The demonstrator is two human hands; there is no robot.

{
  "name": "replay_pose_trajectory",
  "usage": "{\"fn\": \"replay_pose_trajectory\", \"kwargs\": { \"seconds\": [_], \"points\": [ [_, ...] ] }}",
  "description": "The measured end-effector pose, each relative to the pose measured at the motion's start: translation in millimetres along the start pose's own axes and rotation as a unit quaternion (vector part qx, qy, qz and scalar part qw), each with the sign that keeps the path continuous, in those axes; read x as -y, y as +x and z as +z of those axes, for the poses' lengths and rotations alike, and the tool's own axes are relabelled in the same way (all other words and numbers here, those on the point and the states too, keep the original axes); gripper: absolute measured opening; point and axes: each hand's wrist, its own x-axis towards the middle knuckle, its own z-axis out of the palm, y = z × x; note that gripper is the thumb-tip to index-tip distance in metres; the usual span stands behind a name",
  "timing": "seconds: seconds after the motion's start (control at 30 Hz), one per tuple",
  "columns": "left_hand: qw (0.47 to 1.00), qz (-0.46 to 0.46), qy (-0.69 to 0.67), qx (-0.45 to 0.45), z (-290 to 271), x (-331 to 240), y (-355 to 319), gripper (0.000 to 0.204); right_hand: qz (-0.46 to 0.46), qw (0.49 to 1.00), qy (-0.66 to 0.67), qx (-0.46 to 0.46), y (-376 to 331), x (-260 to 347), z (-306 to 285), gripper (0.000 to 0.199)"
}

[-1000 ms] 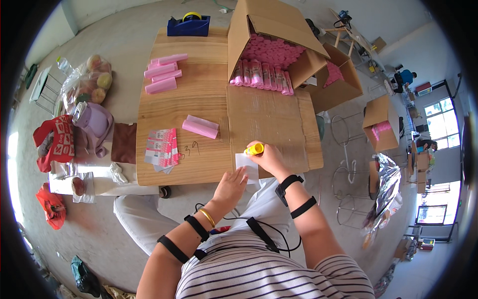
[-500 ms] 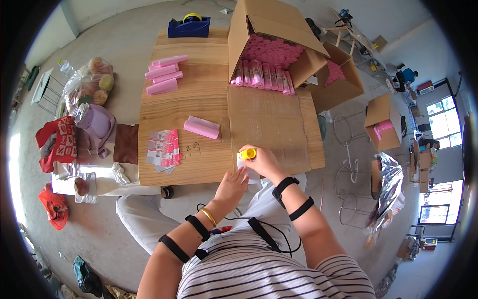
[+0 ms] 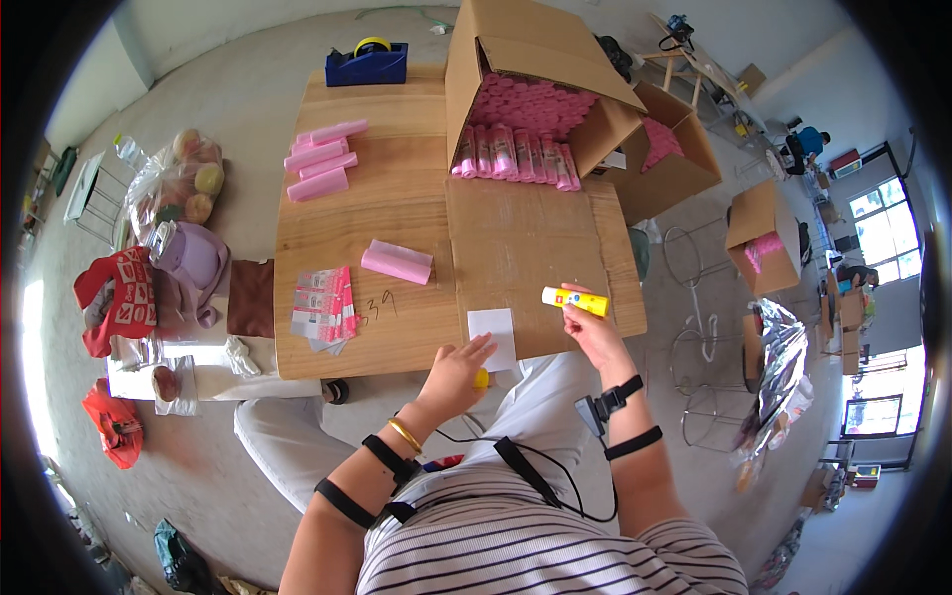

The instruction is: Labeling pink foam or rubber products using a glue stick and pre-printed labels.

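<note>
Right hand [image 3: 597,340] shifted rightward, pinching one glue stick [image 3: 577,300]; left hand [image 3: 456,377] touching one paper [image 3: 495,325], grip unclear.

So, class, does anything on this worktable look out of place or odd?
Two things: dark handwriting sits directly on the wooden tabletop, right of the fanned cards, where marks seem unexpected. Also, the white paper by the left hand pokes past the tabletop's near edge. Nothing looks spilled.
</note>
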Motion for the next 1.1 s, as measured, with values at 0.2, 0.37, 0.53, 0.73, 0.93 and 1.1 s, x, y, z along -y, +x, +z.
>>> {"fn": "replay_pose_trajectory", "kwargs": {
  "seconds": [0.2, 0.37, 0.53, 0.73, 0.93, 1.1],
  "points": [
    [0.937, -0.178, -0.287, -0.093, -29.2, -3.4, -0.6, 0.022, 0.051, 0.937, 0.316, 0.141, -36.1, 10.8, 34.8, 0.044],
    [0.946, -0.143, -0.287, -0.052, -62.1, -28.8, -8.7, 0.022, 0.035, 0.96, 0.215, 0.175, -63.6, 44.4, 88.9, 0.036],
    [0.961, -0.135, -0.242, 0.017, -88.4, -57.2, -9.6, 0.028, -0.02, 0.974, 0.07, 0.215, -64.8, 50.1, 95.3, 0.025],
    [0.978, -0.107, -0.167, 0.069, -86.9, -51.2, -12.3, 0.027, -0.043, 0.981, 0.075, 0.172, -56.1, 44.0, 77.8, 0.022],
    [0.999, 0.013, 0.014, 0.047, -35.4, -32.3, -11.9, 0.027, -0.187, 0.95, -0.251, -0.015, -3.2, 6.8, 21.7, 0.021],
    [0.992, 0.028, 0.113, 0.058, -9.8, -15.9, -13.1, 0.034, -0.218, 0.907, -0.36, 0.006, 5.6, 1.8, 41.5, 0.023]
  ]
}}
